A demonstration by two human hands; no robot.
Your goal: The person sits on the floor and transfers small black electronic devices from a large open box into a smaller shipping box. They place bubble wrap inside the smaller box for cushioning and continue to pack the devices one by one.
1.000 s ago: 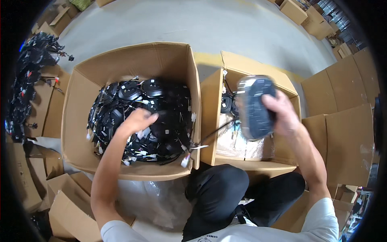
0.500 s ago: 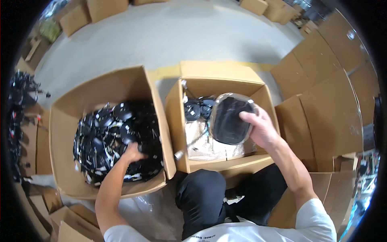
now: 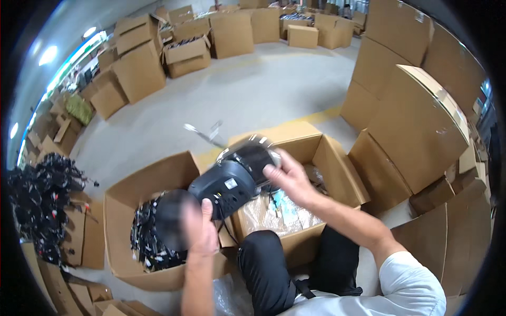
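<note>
Head view: two hands (image 3: pixel 197 231) (image 3: pixel 287 179) on one, perhaps two, blurred black devices (image 3: pixel 224 184).

A smooth grey concrete floor (image 3: pixel 253 100) with a yellow line (image 3: pixel 316 115) fills mid-frame, stacked cardboard boxes (image 3: pixel 184 37) crowd the top and right, and bright ceiling lights (image 3: pixel 50 53) glare upper left.

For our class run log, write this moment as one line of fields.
left hand: on dark device | right hand: on device's far end | below: open box of black parts, second open box | motion blur
</note>
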